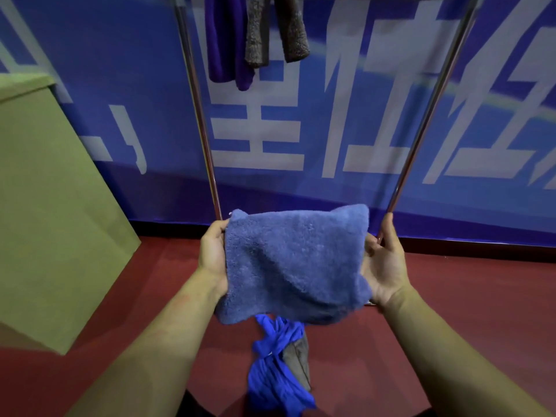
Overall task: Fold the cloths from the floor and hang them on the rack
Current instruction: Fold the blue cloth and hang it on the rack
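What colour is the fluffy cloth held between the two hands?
The fluffy cloth is a muted periwinkle blue, plain with no pattern; the head view shows it best.

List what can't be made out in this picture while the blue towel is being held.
- Rack top bar: cut off by the top edge of the head view, so how the hanging purple cloth and brown cloths sit on it is unseen.
- Left hand and right hand fingers: mostly hidden behind the blue towel.
- Floor pile, bright blue cloth and grey cloth: partly covered by the towel.
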Motion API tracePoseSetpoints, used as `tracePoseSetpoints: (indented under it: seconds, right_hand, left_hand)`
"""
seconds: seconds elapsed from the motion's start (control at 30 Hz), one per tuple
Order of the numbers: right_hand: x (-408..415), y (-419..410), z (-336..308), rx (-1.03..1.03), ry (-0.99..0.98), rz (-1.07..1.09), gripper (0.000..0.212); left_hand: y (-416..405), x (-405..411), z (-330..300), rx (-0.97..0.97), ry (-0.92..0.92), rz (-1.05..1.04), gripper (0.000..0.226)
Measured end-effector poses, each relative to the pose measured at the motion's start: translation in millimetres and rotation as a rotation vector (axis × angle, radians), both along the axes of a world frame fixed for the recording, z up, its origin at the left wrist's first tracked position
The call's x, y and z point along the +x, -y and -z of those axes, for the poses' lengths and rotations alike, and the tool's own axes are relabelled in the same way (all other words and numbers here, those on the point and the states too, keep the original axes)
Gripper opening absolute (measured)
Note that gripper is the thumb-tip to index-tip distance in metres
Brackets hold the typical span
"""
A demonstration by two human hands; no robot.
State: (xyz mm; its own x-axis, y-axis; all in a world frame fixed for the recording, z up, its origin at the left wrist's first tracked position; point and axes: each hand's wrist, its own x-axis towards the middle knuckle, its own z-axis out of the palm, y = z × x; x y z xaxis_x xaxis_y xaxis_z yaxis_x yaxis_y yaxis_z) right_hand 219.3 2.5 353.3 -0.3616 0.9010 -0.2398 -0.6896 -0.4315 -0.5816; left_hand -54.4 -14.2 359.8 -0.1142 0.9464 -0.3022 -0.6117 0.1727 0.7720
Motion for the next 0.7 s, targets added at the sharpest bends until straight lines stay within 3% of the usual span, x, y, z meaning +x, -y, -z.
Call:
tracePoseSetpoints:
  seconds: [0.1,0.27,0.37,0.57,0.7]
  right_hand:
    - [-4.3,-4.3,4.9,0.019,0.043,-0.098,0.086]
    - [-13.7,-2.6,15.1,0.017,0.236,-0.310,0.084]
    - [-16.7,2.4,19.4,0.041,0.380,-0.468,0.068]
    - [-8.0,-1.5,27.4,-0.049,0.524,-0.648,0.083]
    - [-3.4,-3.1,28.8,-0.051,0.599,-0.624,0.053]
  left_hand:
    - [-1.2,-0.1,-1.2,0.008,-0.004,-0.021,0.022]
    - [-1.3,-1.9,-0.9,0.017,0.020,0.012,0.024]
    - [0.1,-2.7,-1.7,0.028,0.041,0.021,0.025]
    - [-1.3,-8.8,2.2,0.020,0.044,-0.013,0.027]
    - [-1.4,-17.0,4.8,0.051,0.019,-0.016,0.015]
